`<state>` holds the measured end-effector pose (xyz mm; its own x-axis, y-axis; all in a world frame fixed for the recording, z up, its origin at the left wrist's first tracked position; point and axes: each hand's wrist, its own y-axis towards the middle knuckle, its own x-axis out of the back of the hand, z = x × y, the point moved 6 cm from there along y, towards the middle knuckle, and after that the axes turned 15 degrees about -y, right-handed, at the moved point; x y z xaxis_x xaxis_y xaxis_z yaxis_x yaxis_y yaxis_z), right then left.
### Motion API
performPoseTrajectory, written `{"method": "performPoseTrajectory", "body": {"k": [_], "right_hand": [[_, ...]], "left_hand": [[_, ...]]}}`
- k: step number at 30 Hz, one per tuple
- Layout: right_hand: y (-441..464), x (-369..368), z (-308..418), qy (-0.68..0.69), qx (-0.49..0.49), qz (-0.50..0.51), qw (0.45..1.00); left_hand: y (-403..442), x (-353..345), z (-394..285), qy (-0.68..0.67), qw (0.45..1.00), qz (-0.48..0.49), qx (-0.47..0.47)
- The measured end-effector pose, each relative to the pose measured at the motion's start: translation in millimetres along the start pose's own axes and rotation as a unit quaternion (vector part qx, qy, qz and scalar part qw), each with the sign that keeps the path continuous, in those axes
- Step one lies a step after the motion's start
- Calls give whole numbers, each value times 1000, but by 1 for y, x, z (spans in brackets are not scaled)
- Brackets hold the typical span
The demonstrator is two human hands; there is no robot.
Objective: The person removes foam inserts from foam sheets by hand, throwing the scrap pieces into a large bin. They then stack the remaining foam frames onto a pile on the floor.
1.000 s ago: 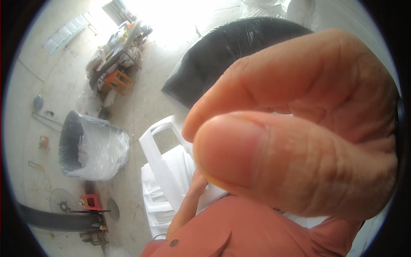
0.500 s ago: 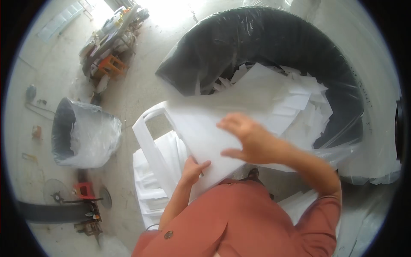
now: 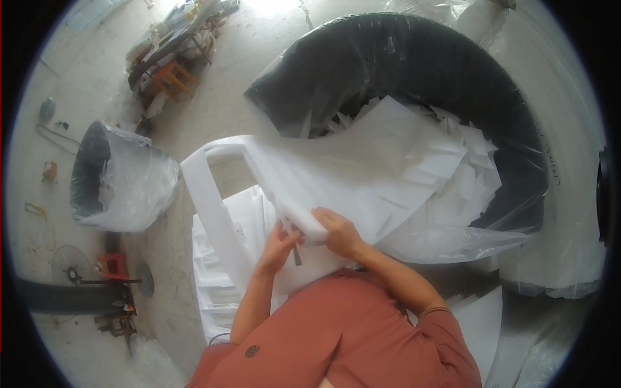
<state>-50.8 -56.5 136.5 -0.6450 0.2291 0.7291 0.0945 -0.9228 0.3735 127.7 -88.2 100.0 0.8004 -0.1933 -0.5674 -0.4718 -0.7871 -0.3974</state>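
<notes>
A large white sheet [image 3: 362,187], apparently foam, stretches across in front of me, with a frame-like opening at its left end. My right hand [image 3: 339,234] grips a folded-up part of it, fingers curled over the fold. Just left of that, my left hand [image 3: 279,249] has its fingers bent against the sheet's near edge. A small dark sliver shows beside the left fingers; whether it is a tool or a gap, I cannot tell. Beneath the sheet's left end lies a stack of white folded pieces [image 3: 217,275].
A big dark plastic-lined container [image 3: 414,55] holds many white offcuts [image 3: 475,161]. On the left stand a smaller bag-lined bin [image 3: 152,187], a red stool [image 3: 114,266] and a fan [image 3: 71,266]. A cluttered table [image 3: 171,48] and an orange stool [image 3: 173,79] are farther back.
My right hand has come down and left from above the sheet and taken hold of it. The sheet's near part is now folded up between my hands.
</notes>
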Motion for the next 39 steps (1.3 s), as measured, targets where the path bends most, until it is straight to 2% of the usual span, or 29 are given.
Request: {"method": "performPoseTrajectory", "body": {"k": [1,3,5,7,10,11,14,17,20,23,26,28,30,32,33,34,35,36,37,39], "right_hand": [[-2,-5,3,-23,4,2,1000],[-7,-14,11,-71,10,11,997],[-9,-13,18,-73,27,4,997],[-5,2,28,-66,44,-21,997],[0,56,6,143,-35,-72,986],[-2,56,-7,196,-109,-39,974],[-16,61,-48,332,-292,75,894],[-40,35,-114,546,-349,98,756],[-59,50,-162,596,-356,115,710],[-68,55,-176,620,-349,78,699],[-72,77,-208,704,-351,-232,572],[-81,111,-261,705,-277,-345,555],[-105,141,-277,631,-465,-405,471],[-96,126,-278,412,-476,-348,695],[-86,117,-278,284,-456,-309,785],[-58,101,-226,173,-365,-226,887],[-30,85,-167,59,-251,-172,951],[-7,74,-94,-81,-119,-105,984],[12,58,-44,-100,-52,-44,993],[41,32,11,-238,26,47,970]], "left_hand": [[12,12,-6,-80,993,-88,-18],[49,15,-28,-161,979,-108,-59],[90,70,-26,38,985,-157,-56],[80,59,-41,12,989,-127,-77],[81,45,-36,-17,991,-131,-32],[73,39,-41,-36,991,-128,-26],[70,26,-51,-3,996,-88,-34],[63,9,-64,28,996,-53,-63],[59,-6,-72,40,996,-24,-81],[57,-16,-79,56,995,-11,-82],[57,-11,-87,35,995,-14,-95],[59,13,-91,34,993,-58,-99],[60,24,-92,57,991,-79,-94],[60,30,-91,81,989,-97,-82],[56,20,-90,75,986,-127,-81],[59,14,-86,103,984,-118,-80],[59,11,-79,131,982,-111,-73],[57,-3,-73,163,981,-75,-69],[53,-15,-69,196,978,-37,-62],[51,-23,-52,209,977,31,-26]]}}
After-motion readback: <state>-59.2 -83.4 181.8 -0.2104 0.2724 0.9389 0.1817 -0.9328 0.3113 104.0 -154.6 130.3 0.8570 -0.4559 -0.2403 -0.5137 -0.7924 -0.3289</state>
